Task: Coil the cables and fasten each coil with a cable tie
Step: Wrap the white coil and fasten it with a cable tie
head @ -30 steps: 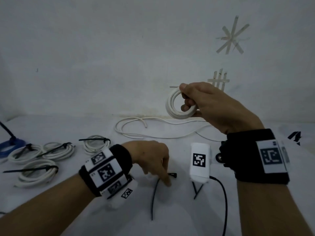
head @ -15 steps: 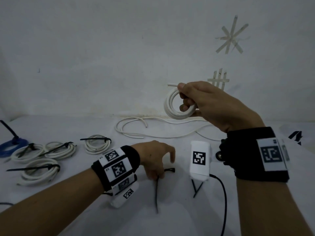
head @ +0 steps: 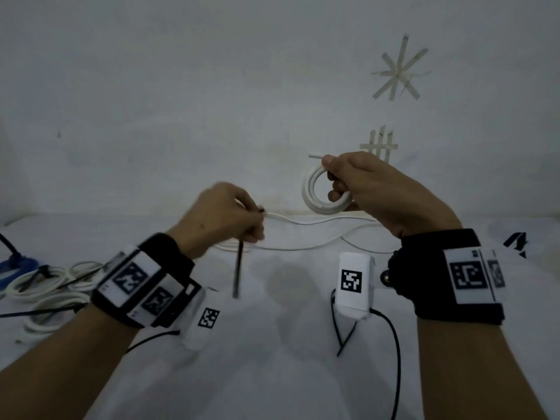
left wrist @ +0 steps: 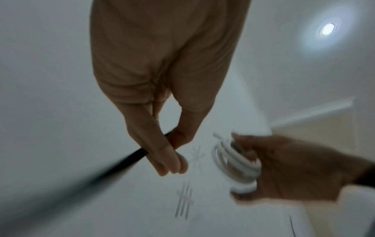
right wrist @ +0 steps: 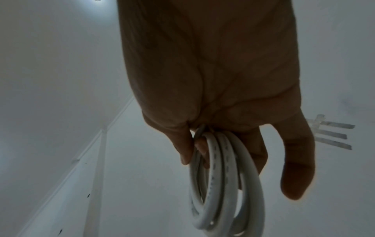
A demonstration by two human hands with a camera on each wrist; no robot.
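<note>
My right hand [head: 342,180] holds a small white cable coil [head: 315,192] up in the air in front of the wall, fingers through its loop and thumb on top; a short free end sticks out to the left. In the right wrist view the coil [right wrist: 219,184] hangs from the curled fingers. My left hand [head: 242,219] is raised above the table, left of the coil, and pinches a black cable tie [head: 238,268] near its head; the strap hangs down. The left wrist view shows the tie [left wrist: 134,157] pinched between thumb and fingers, with the coil [left wrist: 233,163] to the right.
A loose white cable [head: 303,234] lies along the back of the white table. Several tied white coils [head: 45,286] and a blue coil [head: 15,265] lie at the left. More black ties [head: 345,338] lie near the front, beside a thin black wire [head: 397,359].
My left hand has picked the black cable tie off the table and lifted it up toward the coil. My right hand has kept the coil almost still.
</note>
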